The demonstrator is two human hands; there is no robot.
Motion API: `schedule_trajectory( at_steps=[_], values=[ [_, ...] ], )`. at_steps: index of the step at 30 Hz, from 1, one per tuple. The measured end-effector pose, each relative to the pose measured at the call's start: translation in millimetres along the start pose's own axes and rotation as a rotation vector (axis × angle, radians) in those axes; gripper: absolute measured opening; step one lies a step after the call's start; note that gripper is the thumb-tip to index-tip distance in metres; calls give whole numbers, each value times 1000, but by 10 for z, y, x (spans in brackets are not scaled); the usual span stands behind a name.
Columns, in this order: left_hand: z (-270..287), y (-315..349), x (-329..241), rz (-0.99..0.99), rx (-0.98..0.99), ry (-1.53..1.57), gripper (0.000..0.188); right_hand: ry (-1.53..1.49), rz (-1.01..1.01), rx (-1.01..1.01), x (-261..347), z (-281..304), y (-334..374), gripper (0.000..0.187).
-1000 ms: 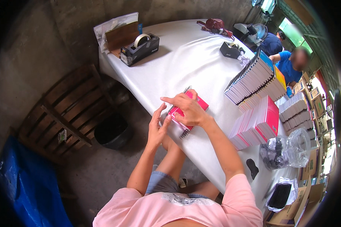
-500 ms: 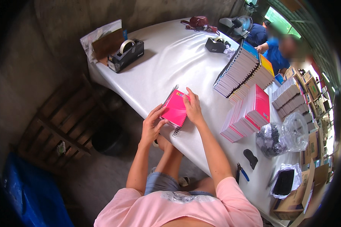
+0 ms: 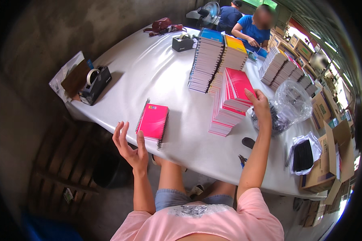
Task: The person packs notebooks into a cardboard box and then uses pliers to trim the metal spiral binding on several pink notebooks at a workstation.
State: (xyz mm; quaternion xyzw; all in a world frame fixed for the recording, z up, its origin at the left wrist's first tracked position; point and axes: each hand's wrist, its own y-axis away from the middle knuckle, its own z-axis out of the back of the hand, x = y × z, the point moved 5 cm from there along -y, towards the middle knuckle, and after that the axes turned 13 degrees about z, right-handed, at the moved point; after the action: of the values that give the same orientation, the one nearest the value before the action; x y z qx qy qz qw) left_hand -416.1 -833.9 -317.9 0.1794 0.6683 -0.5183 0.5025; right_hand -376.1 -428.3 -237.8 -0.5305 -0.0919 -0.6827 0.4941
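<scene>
A small pink spiral-bound notebook lies on the white-covered table in front of me, with black coil ends sticking out past its pages. Just off its near left corner, my left hand is open with fingers spread, holding nothing. Farther right stands a leaning stack of pink notebooks. My right hand reaches to the right edge of that stack's top and grips a pink notebook there. Some of its fingertips are hidden behind the edge.
Tall stacks of blue-covered notebooks and yellow-covered notebooks stand behind. A clear plastic bag, pliers and an open carton are at right. A tape dispenser sits far left. A person in blue works across the table.
Both hands have let go of the pink notebook, leaving it on the table. My right hand has moved right to the pink stack; my left has drawn back slightly. The view has turned right.
</scene>
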Motion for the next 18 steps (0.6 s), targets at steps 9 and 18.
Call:
schedule_trajectory(
  at_steps=[9, 18],
  values=[
    [-590, 350, -1039, 103, 512, 504, 40, -270, 465, -270, 655, 111, 589, 33],
    [-1079, 933, -1051, -293, 1111, -206, 7, -115, 116, -188, -584, 739, 1528, 41]
  ],
)
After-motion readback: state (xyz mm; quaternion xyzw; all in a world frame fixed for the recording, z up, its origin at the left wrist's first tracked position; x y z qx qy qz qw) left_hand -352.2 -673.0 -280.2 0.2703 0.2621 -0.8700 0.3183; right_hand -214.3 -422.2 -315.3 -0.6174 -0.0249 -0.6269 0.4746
